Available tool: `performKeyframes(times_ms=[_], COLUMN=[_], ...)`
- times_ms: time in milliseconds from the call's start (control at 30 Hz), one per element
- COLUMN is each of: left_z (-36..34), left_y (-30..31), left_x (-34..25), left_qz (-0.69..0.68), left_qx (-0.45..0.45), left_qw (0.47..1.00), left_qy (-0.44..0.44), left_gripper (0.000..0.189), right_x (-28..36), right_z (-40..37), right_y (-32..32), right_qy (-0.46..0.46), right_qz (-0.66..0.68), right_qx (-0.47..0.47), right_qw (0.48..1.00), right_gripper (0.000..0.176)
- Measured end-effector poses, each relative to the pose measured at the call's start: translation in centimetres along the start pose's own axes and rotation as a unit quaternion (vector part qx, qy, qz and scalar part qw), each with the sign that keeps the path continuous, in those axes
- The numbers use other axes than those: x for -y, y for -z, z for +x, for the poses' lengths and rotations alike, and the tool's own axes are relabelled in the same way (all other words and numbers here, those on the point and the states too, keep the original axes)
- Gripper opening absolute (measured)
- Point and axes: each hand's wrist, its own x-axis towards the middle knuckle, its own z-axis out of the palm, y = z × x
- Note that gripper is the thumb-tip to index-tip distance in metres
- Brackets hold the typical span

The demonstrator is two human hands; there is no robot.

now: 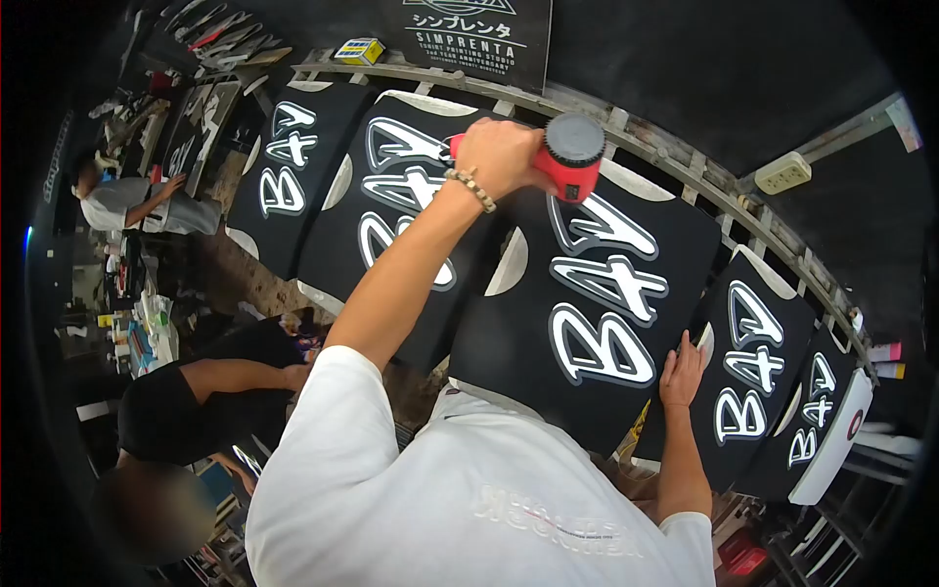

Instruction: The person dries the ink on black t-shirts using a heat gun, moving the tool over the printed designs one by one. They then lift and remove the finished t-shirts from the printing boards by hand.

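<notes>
My left hand (499, 157), with a beaded bracelet at the wrist, is wrapped round the handle of a red heat gun (569, 182). Its round grey back end faces up, and its nozzle is hidden below. The gun is over the top of a black shirt (499, 342) printed with large white and grey letters (606, 313). My right hand (683, 372) lies with fingers stretched at the right edge of this shirt, beside the neighbouring black shirt (699, 450).
More printed black shirts (259, 220) lie on boards in a curved row. A rail (685, 171) runs behind them, with a socket box (782, 173) and a yellow box (360, 51). One person (147, 205) stands far left; another in black (166, 421) is close at my left.
</notes>
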Motion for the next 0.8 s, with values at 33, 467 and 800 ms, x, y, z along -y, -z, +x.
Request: performKeyframes(times_ms=[33,467,800], left_z=[-0.1,-1.4,1.2], left_y=[-0.2,2.4,-0.2], left_x=[-0.1,0.9,-4.7], left_qz=[0.001,0.05,-0.032], left_qx=[-0.002,0.028,0.003], left_qw=[1.0,0.996,0.999], left_qy=[0.003,0.067,-0.013], left_gripper=[0.06,0.055,0.056], right_x=[0.1,0.1,0.8], right_z=[-0.2,-0.1,0.1], right_y=[0.0,0.4,1.4], right_qy=[0.002,-0.01,-0.017], right_qz=[-0.009,0.0,0.012], right_qx=[-0.005,-0.007,-0.018], right_qw=[1.0,1.0,1.0], right_gripper=[0.055,0.055,0.056])
